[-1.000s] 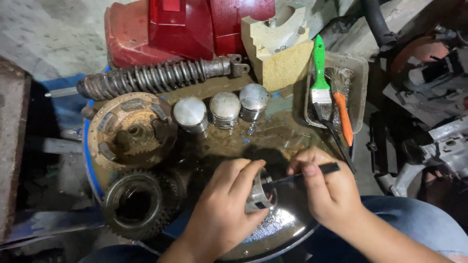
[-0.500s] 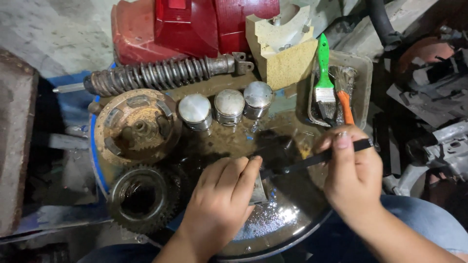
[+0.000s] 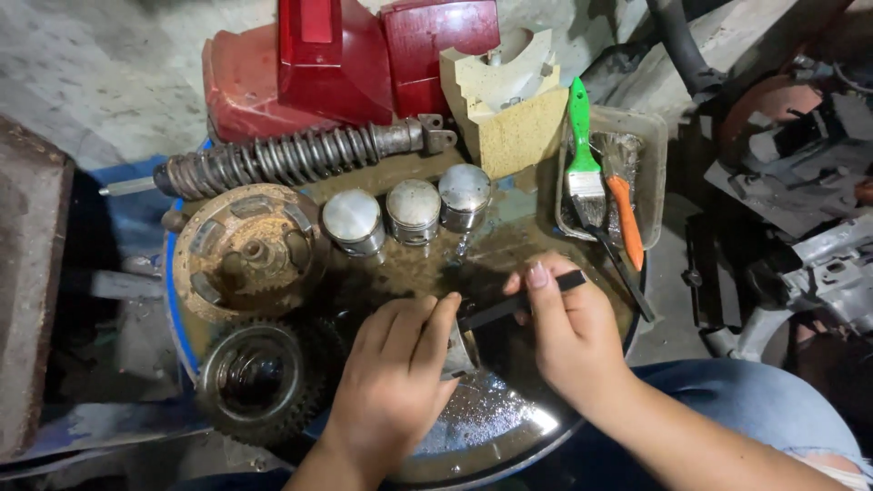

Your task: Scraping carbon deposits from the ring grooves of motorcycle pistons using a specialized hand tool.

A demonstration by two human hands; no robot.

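My left hand [image 3: 393,373] is closed over a small metal piston-like part [image 3: 459,350], pressing it onto the oily round drum top [image 3: 509,241]. My right hand [image 3: 568,332] grips a thin black flat tool [image 3: 520,302], whose tip lies against the part near my left fingertips. Most of the part is hidden under my left hand.
Three pistons [image 3: 414,211] stand in a row behind my hands. A rusty clutch plate [image 3: 247,250] and a gear [image 3: 255,377] lie to the left, a coil shock absorber [image 3: 291,156] at the back. A tray [image 3: 650,164] with a green brush [image 3: 582,150] sits to the right.
My right hand drew away to the right with the black tool, then came back partway left; the tool's tip now rests at the part. My left hand stayed on the part.
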